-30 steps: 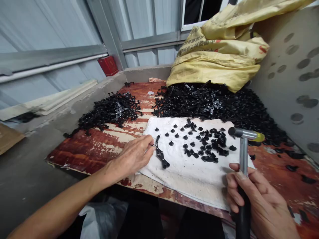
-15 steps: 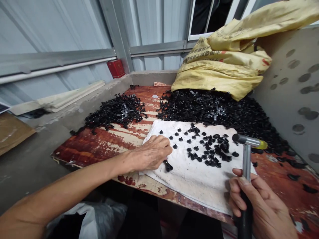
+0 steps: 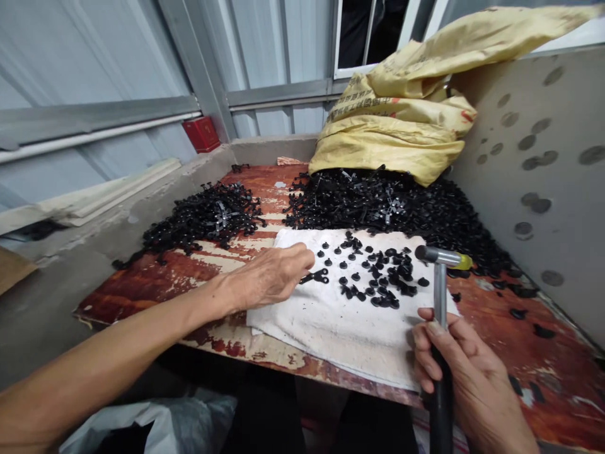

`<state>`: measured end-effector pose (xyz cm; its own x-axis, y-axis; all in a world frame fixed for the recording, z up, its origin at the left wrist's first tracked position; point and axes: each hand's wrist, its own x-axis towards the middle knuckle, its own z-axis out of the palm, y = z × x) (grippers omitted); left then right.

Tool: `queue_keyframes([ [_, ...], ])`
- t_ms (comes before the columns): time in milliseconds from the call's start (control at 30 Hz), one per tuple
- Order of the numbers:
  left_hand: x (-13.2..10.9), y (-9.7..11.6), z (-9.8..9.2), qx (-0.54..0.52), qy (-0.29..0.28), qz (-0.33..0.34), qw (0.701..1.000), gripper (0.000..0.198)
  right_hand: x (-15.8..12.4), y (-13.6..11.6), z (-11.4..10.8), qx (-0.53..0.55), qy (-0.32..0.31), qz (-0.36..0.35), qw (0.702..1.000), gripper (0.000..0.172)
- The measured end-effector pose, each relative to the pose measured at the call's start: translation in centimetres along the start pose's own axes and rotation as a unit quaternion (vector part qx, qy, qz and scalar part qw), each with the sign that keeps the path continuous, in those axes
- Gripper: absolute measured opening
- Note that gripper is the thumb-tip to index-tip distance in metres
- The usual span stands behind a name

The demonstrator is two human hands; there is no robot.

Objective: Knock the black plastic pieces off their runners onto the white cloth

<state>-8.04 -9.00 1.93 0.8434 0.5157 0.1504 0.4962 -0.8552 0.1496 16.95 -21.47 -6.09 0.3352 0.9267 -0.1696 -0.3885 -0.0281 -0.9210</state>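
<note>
My left hand [image 3: 274, 274] is closed at the left side of a white cloth [image 3: 321, 337]. A small black part with a forked end [image 3: 317, 276] sticks out from under its fingers; the rest of it is hidden. My right hand [image 3: 472, 372] grips the black handle of a small hammer [image 3: 440, 296], held upright over the cloth's right edge. One end of its head is black, the other yellow. To the right of my left hand, small black round pieces with stems [image 3: 399, 271] lie on the cloth, some in loose rows, others heaped.
A pile of black parts [image 3: 208, 214] lies at the left of the worn red board [image 3: 142, 287]. Behind the cloth, a bigger heap [image 3: 359, 202] spills from a yellow sack [image 3: 387, 145]. A spotted panel [image 3: 534, 164] stands at right, a red box [image 3: 201, 133] in the back corner.
My left hand has moved slightly up the cloth with the black part, whose forked end now points right instead of toward me. The hammer stays upright in my right hand. The view has shifted.
</note>
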Motion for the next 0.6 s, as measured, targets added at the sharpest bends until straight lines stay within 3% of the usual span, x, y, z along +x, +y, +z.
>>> queue_keyframes([
  [133,0.0,2.8,1.1,-0.115,0.087,-0.008,0.990,0.014,-1.1,0.6,1.6,0.016,-0.011,-0.009,1.000,0.032],
  [300,-0.7,6.6,4.4,-0.246,0.086,-0.008,0.965,0.015,-2.9,1.9,4.2,0.003,-0.085,0.023,0.996,0.033],
  [467,-2.1,7.7,6.0,-0.316,0.080,-0.083,0.942,0.014,-3.8,2.4,4.8,-0.033,-0.087,0.016,0.996,0.035],
  [600,-3.4,7.9,6.7,-0.308,0.116,-0.093,0.939,0.016,-4.0,2.6,5.4,-0.072,-0.090,0.016,0.993,0.034],
])
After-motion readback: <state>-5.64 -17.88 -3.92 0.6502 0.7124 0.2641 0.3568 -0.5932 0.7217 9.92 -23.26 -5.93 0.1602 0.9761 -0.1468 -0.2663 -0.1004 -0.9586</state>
